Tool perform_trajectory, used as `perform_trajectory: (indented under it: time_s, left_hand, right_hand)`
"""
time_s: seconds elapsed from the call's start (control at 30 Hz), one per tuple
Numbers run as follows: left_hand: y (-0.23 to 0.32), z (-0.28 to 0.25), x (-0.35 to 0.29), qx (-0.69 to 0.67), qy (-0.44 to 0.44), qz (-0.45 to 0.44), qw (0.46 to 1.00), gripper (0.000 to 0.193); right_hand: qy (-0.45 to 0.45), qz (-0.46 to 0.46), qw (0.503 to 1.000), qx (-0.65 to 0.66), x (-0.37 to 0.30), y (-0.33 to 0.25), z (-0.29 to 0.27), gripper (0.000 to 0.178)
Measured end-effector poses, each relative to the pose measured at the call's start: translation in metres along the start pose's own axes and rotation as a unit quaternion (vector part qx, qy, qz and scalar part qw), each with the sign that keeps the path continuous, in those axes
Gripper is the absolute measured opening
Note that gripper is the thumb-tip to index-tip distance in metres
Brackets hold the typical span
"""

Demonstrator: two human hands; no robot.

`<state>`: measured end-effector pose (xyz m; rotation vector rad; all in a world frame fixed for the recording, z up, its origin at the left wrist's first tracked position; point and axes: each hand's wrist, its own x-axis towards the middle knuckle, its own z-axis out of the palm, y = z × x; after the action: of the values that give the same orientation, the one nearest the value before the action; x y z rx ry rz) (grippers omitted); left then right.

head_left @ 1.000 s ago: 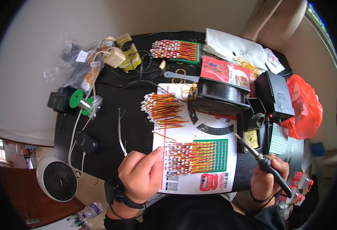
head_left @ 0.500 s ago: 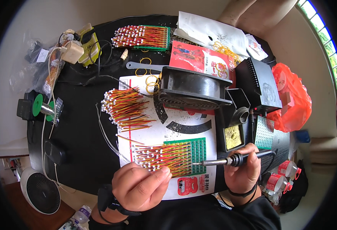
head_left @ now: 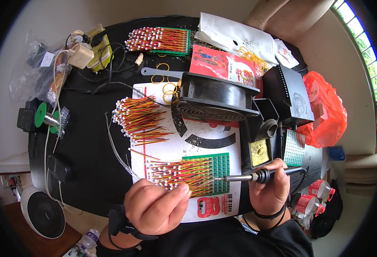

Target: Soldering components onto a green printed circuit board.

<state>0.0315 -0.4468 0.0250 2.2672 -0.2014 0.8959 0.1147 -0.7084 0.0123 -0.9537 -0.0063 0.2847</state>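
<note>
My right hand point(head_left: 270, 188) is closed round the black handle of a soldering iron point(head_left: 240, 177). Its metal tip points left and reaches the green circuit board point(head_left: 221, 165), at the ends of the wires. Red, yellow and black wires with white plugs point(head_left: 175, 173) lie in rows across the board's left part. Below them, my left hand point(head_left: 156, 205) pinches thumb and forefinger at the lower wires. Thin silvery solder wire point(head_left: 119, 150) runs from the table into this hand; its end past the fingertips is hard to make out.
Loose plugged wires point(head_left: 139, 120) lie in a pile beyond the board. A black fan point(head_left: 218, 96) stands behind, beside a soldering station point(head_left: 289, 94) and an iron holder with yellow sponge point(head_left: 260, 153). A wired board point(head_left: 158, 40) lies far back; a solder spool point(head_left: 47, 118) stands left.
Both hands stay almost in place, with the iron's tip still at the board. The whole view has shifted very slightly.
</note>
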Motion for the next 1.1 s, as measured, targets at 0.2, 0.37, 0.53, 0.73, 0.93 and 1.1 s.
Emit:
perform_trajectory:
  time_s: [0.2,0.37,0.53,0.73,0.93,1.1]
  left_hand:
    - [-0.0007,0.0004,0.0002,-0.002,-0.007,0.002,1.0,0.038]
    - [-0.0003,0.0011,0.0009,-0.003,-0.009,0.002,1.0,0.039]
    - [-0.0006,0.0025,0.001,0.003,-0.006,-0.002,1.0,0.039]
    - [-0.0007,0.0026,0.0015,0.008,-0.01,-0.006,1.0,0.04]
    - [-0.0008,0.0026,0.0022,0.014,-0.011,-0.006,1.0,0.039]
    - [-0.0006,0.0037,0.0031,0.029,-0.003,-0.012,1.0,0.04]
  right_hand:
    - [-0.001,-0.001,1.0,0.001,0.0002,0.0012,-0.0007,0.028]
    - [-0.007,-0.002,1.0,-0.005,-0.001,0.001,-0.0014,0.028]
    - [-0.021,-0.013,1.0,-0.012,-0.0016,0.0003,0.0011,0.031]
    - [-0.036,-0.022,0.999,0.01,-0.0003,-0.0001,0.005,0.033]
    - [-0.086,-0.028,0.996,-0.011,0.0027,-0.0007,0.0057,0.032]
    - [-0.092,-0.046,0.994,-0.037,0.004,-0.0011,0.0048,0.033]
